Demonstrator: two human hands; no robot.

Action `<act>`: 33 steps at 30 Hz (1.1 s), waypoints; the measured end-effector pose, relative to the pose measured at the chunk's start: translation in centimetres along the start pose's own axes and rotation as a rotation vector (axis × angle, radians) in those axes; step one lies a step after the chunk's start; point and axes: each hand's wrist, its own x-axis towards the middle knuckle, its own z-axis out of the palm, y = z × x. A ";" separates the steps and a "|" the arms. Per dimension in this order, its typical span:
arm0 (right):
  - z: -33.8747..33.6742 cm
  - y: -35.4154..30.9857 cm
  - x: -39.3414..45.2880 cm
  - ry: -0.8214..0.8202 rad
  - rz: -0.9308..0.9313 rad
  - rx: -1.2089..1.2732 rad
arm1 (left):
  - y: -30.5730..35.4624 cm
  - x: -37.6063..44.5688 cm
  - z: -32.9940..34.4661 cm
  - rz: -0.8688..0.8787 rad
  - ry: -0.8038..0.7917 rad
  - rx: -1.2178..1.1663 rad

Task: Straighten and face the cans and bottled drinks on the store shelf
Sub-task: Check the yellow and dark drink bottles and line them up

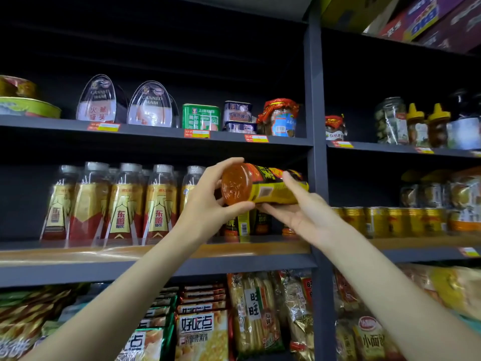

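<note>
The left hand (pixel 208 201) gripped the base end of an orange drink bottle (pixel 256 185), thumb under and fingers curled over its bottom rim, while the right hand (pixel 299 212) cradled the labelled body from beneath with its fingers nearly straight. The bottle lay on its side in the air, base toward the camera, just above the wooden middle shelf (pixel 247 250) and near the dark upright post (pixel 316 162).

By my reading the job was partway through. To the left, 5 or so clear bottles with gold-and-red labels (pixel 122 204) stood upright with fronts forward, which looked finished. Under the hands, a few orange bottles of the same kind (pixel 243 224) stood partly hidden, their facing unclear. The held bottle had yet to be stood upright among them, label outward. Right of the post, a row of gold cans (pixel 390 220) looked even, though blur hid their labels.
</note>
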 end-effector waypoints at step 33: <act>1.0 1.9 1.1 -0.050 -0.198 0.044 | -1.5 -1.7 -2.3 -0.322 0.089 -0.514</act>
